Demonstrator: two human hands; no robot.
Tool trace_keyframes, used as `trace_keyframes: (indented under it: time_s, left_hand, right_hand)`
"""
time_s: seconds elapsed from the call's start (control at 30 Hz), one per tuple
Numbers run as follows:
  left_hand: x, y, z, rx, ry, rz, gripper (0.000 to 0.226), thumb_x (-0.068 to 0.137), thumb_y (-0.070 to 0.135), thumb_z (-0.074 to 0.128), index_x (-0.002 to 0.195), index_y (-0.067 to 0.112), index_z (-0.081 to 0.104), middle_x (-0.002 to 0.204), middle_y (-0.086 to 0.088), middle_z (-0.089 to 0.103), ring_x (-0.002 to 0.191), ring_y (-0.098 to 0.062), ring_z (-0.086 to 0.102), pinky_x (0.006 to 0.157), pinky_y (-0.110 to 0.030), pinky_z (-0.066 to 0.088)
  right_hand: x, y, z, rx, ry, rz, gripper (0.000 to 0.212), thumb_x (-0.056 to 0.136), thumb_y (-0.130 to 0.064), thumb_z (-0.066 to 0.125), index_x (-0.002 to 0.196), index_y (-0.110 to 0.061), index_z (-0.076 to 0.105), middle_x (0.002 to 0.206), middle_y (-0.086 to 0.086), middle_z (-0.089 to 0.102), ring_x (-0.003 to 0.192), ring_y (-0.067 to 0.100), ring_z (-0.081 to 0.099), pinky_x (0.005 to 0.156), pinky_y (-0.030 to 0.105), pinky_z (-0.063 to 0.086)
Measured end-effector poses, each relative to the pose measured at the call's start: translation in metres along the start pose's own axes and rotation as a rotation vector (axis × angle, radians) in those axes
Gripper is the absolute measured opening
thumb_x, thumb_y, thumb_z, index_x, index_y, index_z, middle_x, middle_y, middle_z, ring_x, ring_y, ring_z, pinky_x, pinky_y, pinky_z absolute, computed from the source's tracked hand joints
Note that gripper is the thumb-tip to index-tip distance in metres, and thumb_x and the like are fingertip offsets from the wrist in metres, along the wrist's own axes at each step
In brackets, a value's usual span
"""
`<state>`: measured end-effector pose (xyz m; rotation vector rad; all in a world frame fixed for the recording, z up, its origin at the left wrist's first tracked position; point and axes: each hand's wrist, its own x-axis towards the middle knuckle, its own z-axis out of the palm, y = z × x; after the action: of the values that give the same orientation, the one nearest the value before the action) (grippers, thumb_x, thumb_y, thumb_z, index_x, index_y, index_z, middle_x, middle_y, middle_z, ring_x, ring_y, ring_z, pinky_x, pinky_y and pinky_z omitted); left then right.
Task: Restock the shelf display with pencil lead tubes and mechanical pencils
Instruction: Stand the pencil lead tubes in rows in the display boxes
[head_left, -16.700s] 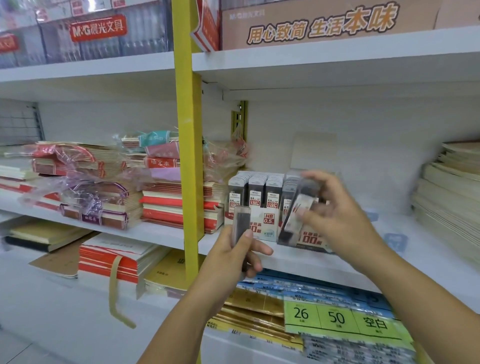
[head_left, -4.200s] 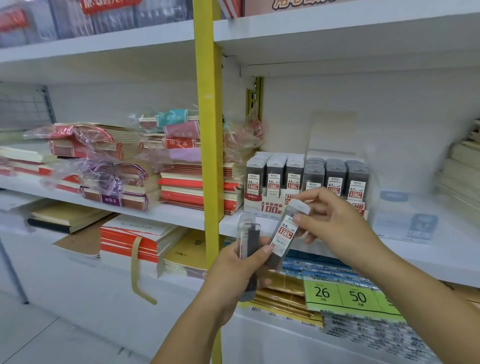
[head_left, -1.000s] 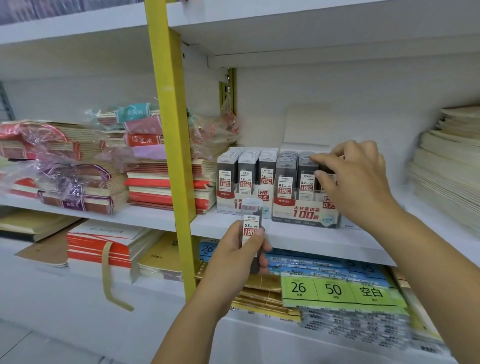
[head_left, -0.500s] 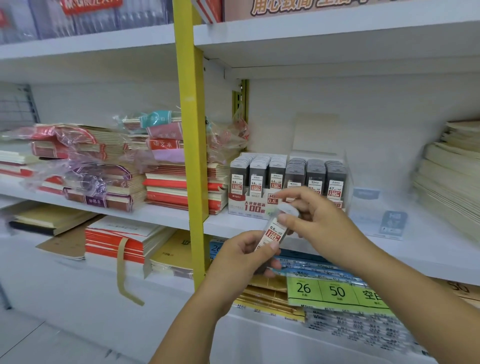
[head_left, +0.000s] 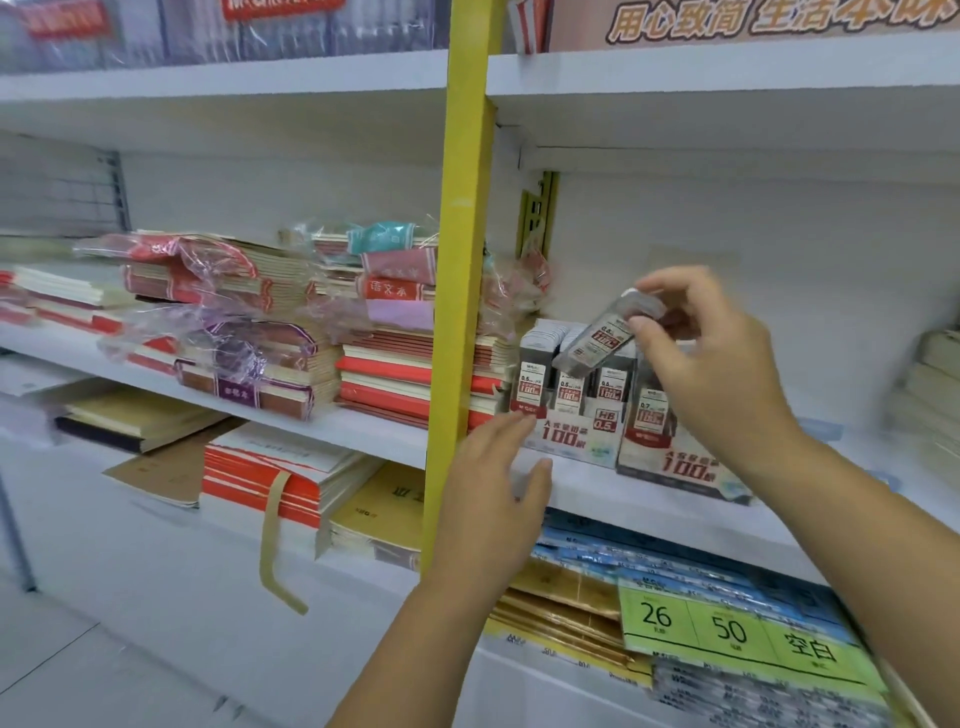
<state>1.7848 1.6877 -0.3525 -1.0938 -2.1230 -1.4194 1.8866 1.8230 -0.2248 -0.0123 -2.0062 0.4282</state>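
My right hand (head_left: 706, 364) pinches a clear pencil lead tube (head_left: 597, 340) by its cap end and holds it tilted just above the left display box (head_left: 569, 439), which stands on the white middle shelf (head_left: 639, 499). That box and the second display box (head_left: 675, 462) to its right hold rows of upright lead tubes (head_left: 535, 379) with red and white labels. My left hand (head_left: 493, 499) is empty, its fingers relaxed, in front of the shelf edge beside the left box. No mechanical pencils are in view.
A yellow upright post (head_left: 462, 260) divides the shelving just left of the boxes. Stacks of wrapped notebooks (head_left: 270, 332) fill the shelf to the left. Paper stacks (head_left: 935, 384) lie at the far right. Green tags (head_left: 727, 629) marked 26 and 50 lie on packs below.
My right hand has taken the lead tube from my left hand and lifted it up over the left display box. My left hand has let go and now holds nothing.
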Motion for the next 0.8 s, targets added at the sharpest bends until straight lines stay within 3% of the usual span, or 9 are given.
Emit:
trace_keyframes:
  time_s: [0.1,0.27,0.37,0.53,0.6,0.73,0.8]
  left_hand:
    - [0.007,-0.008,0.008,0.107,-0.044,0.061,0.057,0.099,0.035,0.057,0.152,0.027,0.038,0.162,0.010,0.026,0.147,-0.008,0.020,0.116,-0.020,0.014]
    - [0.009,-0.017,0.020,0.168,-0.042,0.067,0.061,0.099,0.041,0.054,0.154,0.030,0.032,0.167,0.005,0.015,0.152,-0.014,0.011,0.121,-0.029,0.010]
    - [0.009,-0.018,0.022,0.168,-0.034,0.089,0.059,0.099,0.041,0.053,0.154,0.028,0.035,0.167,0.006,0.018,0.153,-0.013,0.009,0.120,-0.026,0.004]
    - [0.008,-0.018,0.019,0.150,-0.067,0.095,0.055,0.100,0.040,0.052,0.152,0.028,0.038,0.165,0.008,0.022,0.152,-0.011,0.010,0.124,-0.029,0.009]
    - [0.002,-0.013,0.014,0.100,-0.057,0.108,0.049,0.101,0.035,0.054,0.149,0.027,0.044,0.160,0.009,0.033,0.150,-0.009,0.020,0.123,-0.029,0.016]
    - [-0.024,-0.005,0.002,0.046,0.015,0.138,0.034,0.097,0.026,0.059,0.131,0.023,0.062,0.133,0.008,0.061,0.127,-0.009,0.047,0.107,-0.018,0.032]
    - [-0.046,-0.008,0.001,0.083,-0.084,0.142,0.030,0.097,0.026,0.059,0.127,0.023,0.064,0.125,0.008,0.064,0.120,-0.010,0.051,0.102,-0.020,0.037]
  right_hand:
    - [0.017,0.006,0.015,-0.164,-0.194,0.007,0.024,0.094,-0.019,0.060,0.108,-0.036,0.050,0.090,-0.019,0.059,0.084,-0.003,0.057,0.070,0.019,0.048]
    - [0.035,0.022,0.030,-0.300,-0.432,0.146,0.024,0.090,-0.029,0.064,0.104,-0.036,0.045,0.097,-0.011,0.058,0.085,0.000,0.052,0.066,0.024,0.041]
    - [0.036,0.028,0.035,-0.540,-0.432,0.010,0.019,0.087,-0.039,0.065,0.103,-0.037,0.055,0.098,-0.014,0.051,0.098,0.008,0.041,0.080,0.028,0.032]
    - [0.026,0.025,0.030,-0.725,-0.407,-0.088,0.037,0.092,-0.039,0.058,0.128,-0.032,0.058,0.121,-0.006,0.050,0.116,0.017,0.032,0.095,0.034,0.027]
    - [0.010,0.018,0.020,-0.628,-0.344,-0.068,0.037,0.094,-0.033,0.056,0.131,-0.031,0.057,0.124,-0.007,0.052,0.117,0.016,0.033,0.094,0.030,0.027]
    - [-0.058,-0.003,-0.014,-0.136,-0.218,0.064,0.022,0.093,-0.023,0.055,0.111,-0.032,0.064,0.103,-0.019,0.060,0.098,-0.001,0.049,0.080,0.009,0.034]
    - [-0.104,-0.003,-0.025,0.019,-0.255,0.165,0.018,0.092,-0.025,0.055,0.103,-0.035,0.065,0.096,-0.022,0.062,0.091,0.000,0.055,0.074,0.008,0.040]
